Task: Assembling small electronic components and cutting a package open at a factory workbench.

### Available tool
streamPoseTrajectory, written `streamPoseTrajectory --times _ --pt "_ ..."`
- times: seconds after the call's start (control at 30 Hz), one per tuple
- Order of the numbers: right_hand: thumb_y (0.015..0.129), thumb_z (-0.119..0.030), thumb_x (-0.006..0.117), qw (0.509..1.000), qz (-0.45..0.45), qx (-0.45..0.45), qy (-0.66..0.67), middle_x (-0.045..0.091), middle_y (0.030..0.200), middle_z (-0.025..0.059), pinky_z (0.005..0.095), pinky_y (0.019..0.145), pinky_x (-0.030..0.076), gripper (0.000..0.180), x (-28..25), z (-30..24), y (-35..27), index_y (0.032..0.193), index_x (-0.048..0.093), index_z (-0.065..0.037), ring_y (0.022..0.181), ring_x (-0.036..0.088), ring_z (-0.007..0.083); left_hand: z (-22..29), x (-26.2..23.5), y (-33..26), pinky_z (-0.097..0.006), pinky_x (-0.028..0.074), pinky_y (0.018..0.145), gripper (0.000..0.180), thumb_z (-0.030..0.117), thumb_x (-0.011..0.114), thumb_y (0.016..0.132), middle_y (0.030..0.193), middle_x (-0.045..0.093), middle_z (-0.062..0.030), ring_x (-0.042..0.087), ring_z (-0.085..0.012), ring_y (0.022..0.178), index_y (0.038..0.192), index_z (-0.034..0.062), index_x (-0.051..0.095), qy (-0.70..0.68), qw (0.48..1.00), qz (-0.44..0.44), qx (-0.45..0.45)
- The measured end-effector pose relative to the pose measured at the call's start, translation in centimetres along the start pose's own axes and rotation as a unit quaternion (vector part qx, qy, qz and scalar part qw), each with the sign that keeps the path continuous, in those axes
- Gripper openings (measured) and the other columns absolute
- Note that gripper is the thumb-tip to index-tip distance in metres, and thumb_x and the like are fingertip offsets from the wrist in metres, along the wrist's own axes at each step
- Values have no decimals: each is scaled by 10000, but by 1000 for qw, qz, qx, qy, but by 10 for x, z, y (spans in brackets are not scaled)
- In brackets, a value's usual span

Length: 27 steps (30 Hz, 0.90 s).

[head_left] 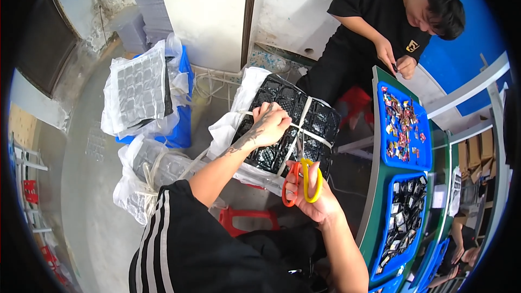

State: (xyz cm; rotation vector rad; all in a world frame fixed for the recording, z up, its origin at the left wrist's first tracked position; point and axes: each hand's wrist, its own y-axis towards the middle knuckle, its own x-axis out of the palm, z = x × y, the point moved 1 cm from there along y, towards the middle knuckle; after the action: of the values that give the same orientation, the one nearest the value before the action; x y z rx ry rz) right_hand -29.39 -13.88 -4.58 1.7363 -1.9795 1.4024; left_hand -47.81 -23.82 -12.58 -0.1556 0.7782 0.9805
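A stack of black plastic blister trays (321, 115) lies in front of me, bound with crossed white packing straps (307, 109). My left hand (271, 123) rests on top of the stack, its fingers closed around one strap. My right hand (316, 202) holds a pair of scissors (305, 172) with one red and one yellow handle. Their blades point away from me and lie over the straps, close to where these cross. Whether the blades touch a strap I cannot tell. White plastic wrapping (220, 130) hangs at the stack's left side.
A co-worker (361, 27) handles a small dark part beside the green workbench (374, 184). Blue bins of small colourful parts (429, 146) and black parts (386, 239) stand on it. At left, wrapped clear trays (138, 89) lie on a blue crate (182, 130). A red stool (230, 218) stands below.
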Motion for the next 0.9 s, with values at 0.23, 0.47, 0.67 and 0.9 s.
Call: streamPoseTrajectory --times 0.23,0.47,0.67,0.9 --pt "900 -598 474 999 -24 25 15 462 845 3 275 621 417 647 2 -9 21 1232 481 -42 715 449 125 -10 3 -8 -402 269 957 179 266 602 898 1001 589 -1 470 -210 1054 906 116 700 -89 996 20 -17" --pt "906 -594 464 999 -31 22 1 476 833 13 283 614 426 650 4 -19 20 1245 481 -39 718 462 127 -4 5 -2 -381 282 944 165 245 607 891 974 591 -2 489 -205 1023 883 105 692 -122 991 59 -9" --pt "881 -616 493 998 -29 52 18 472 839 19 284 607 413 673 1 -16 18 1210 480 -29 719 457 131 -8 6 -3 -385 286 943 162 242 610 887 948 597 3 502 -205 1009 877 102 690 -120 988 97 -14" --pt "854 -653 492 999 -26 35 0 499 846 37 300 643 436 722 -6 -19 50 1210 503 -25 738 477 152 -9 8 -7 -388 306 909 143 228 600 888 958 586 3 503 -208 993 880 105 674 -97 991 85 28"
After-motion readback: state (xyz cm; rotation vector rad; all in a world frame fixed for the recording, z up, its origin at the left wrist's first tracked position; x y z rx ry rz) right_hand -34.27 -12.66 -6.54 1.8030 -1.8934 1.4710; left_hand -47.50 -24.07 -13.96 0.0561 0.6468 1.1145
